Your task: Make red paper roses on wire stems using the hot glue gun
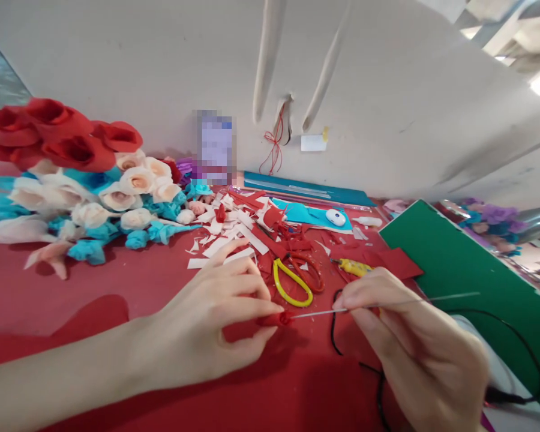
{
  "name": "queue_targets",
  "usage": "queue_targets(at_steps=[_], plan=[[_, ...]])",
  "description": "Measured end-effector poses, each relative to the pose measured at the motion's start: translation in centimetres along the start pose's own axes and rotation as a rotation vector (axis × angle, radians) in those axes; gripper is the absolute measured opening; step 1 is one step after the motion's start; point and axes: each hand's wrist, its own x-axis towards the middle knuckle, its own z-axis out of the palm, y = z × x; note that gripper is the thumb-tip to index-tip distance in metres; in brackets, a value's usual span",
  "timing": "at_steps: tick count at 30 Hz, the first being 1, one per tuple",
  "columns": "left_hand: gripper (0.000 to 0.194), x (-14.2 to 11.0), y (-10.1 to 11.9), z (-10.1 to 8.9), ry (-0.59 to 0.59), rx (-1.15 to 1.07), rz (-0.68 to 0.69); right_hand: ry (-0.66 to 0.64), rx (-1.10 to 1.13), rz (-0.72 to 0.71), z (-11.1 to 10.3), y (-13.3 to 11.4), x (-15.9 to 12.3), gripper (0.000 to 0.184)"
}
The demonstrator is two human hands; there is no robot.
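Between thumb and forefinger, my left hand (220, 306) pinches a small rolled red paper flower (287, 318). My right hand (414, 342) grips a thin, pale metal wire (319, 313), whose near end meets the flower's curled tip. Whether the wire enters the roll is too small to tell. The wire's far end sticks out beyond my right knuckles. Just past the fingers lie scissors (292, 283) with one yellow and one red handle loop, blades partly under scraps. A yellow-handled tool (353, 266) rests beyond my right hand.
Large red paper flowers (85, 150), with white and blue ones, crowd the left. White and red paper scraps (247, 231) cover the middle. A green board (468, 300) stands at right, near a black cord (335, 336). Behind are a teal strip (306, 187) and a pale wall (162, 72).
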Motion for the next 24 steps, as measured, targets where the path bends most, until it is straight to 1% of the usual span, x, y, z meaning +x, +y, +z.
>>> queue_targets(at_steps=[5, 9, 14, 17, 19, 21, 22, 24], plan=[[0.009, 0.1, 0.0, 0.0, -0.059, -0.045, -0.014, 0.001, 0.036, 0.026, 0.1, 0.2, 0.2, 0.014], [0.009, 0.3, 0.1, 0.0, -0.071, -0.082, -0.056, 0.007, 0.012, 0.047, 0.1, 0.4, 0.2, 0.013], [0.008, 0.5, 0.4, -0.5, -0.163, -0.189, -0.1, 0.015, 0.018, 0.058, -0.1, 0.6, 0.1, 0.013], [0.008, 0.6, 0.3, -0.7, -0.179, -0.263, -0.104, 0.012, 0.046, 0.081, 0.1, 1.0, -0.1, 0.014], [0.007, 0.6, 0.1, -0.6, -0.169, -0.304, -0.113, 0.024, 0.084, 0.119, 0.1, 1.3, -0.1, 0.014], [0.008, 0.5, -0.3, -0.3, -0.102, -0.336, -0.128, 0.054, 0.149, 0.148, 0.1, 1.5, -0.1, 0.016], [0.01, 0.5, -0.5, -0.1, -0.058, -0.353, -0.135, 0.064, 0.179, 0.144, 0.0, 1.5, -0.1, 0.017], [0.015, 0.4, -0.8, 0.1, 0.022, -0.378, -0.144, 0.064, 0.198, 0.078, -0.1, 1.4, -0.2, 0.019]])
